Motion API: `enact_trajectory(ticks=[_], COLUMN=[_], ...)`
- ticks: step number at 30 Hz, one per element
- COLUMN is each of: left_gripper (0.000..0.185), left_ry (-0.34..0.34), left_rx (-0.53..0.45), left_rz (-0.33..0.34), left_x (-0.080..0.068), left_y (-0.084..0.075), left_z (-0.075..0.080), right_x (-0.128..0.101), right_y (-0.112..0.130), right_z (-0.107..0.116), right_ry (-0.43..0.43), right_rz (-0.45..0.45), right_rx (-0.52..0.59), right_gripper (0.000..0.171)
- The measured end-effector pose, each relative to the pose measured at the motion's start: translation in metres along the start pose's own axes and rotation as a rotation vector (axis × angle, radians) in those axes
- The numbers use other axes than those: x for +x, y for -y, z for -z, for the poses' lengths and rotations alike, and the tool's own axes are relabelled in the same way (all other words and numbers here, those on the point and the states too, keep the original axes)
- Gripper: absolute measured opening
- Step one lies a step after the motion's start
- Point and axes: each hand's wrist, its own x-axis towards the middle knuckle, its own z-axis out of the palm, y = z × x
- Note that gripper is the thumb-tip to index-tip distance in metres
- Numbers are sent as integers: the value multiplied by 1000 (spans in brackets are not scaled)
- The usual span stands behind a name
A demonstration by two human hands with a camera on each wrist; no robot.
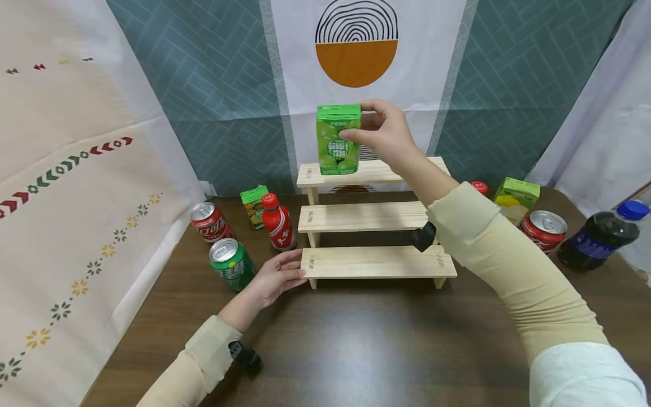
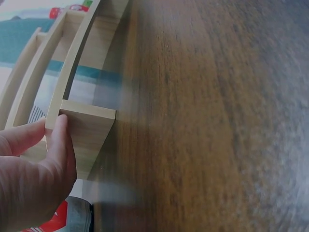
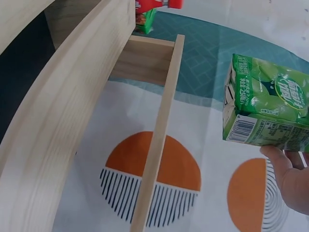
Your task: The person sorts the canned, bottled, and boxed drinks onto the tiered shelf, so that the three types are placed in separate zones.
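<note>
A green juice box (image 1: 338,141) with grape pictures is held upright by my right hand (image 1: 383,135), thumb on its front and fingers at the side and back. In the head view it overlaps the left end of the top step of a three-step wooden stand (image 1: 376,263). The right wrist view shows the box (image 3: 270,104) apart from the top board, with part of my hand (image 3: 289,179) below. My left hand (image 1: 277,277) pinches the left end of the lowest step; in the left wrist view its thumb and finger (image 2: 59,140) grip the board's edge.
Left of the stand are a red can (image 1: 212,222), a green can (image 1: 233,264), a red bottle (image 1: 278,223) and a small green carton (image 1: 252,204). To the right stand a green-yellow carton (image 1: 516,198), a red can (image 1: 544,230) and a dark blue-capped bottle (image 1: 597,237). Curtains surround the table.
</note>
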Motion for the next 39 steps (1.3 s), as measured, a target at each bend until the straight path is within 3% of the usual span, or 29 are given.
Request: enact_trajectory(ticks=[10,23,39], left_gripper=[59,59,60], left_ry=[9,20,19], left_rx=[-7,-6,-36], left_rz=[0,7,0], left_x=[-2,-1,-2], left_y=[-2,0,3], left_z=[0,-3,2], right_x=[21,26,27], right_y=[-14,-43,-42], right_z=[-25,-32,-32], right_ry=[-17,-7,112], right_rz=[17,-77,-84], right_rx=[40,29,-25], right_gripper=[45,51,61])
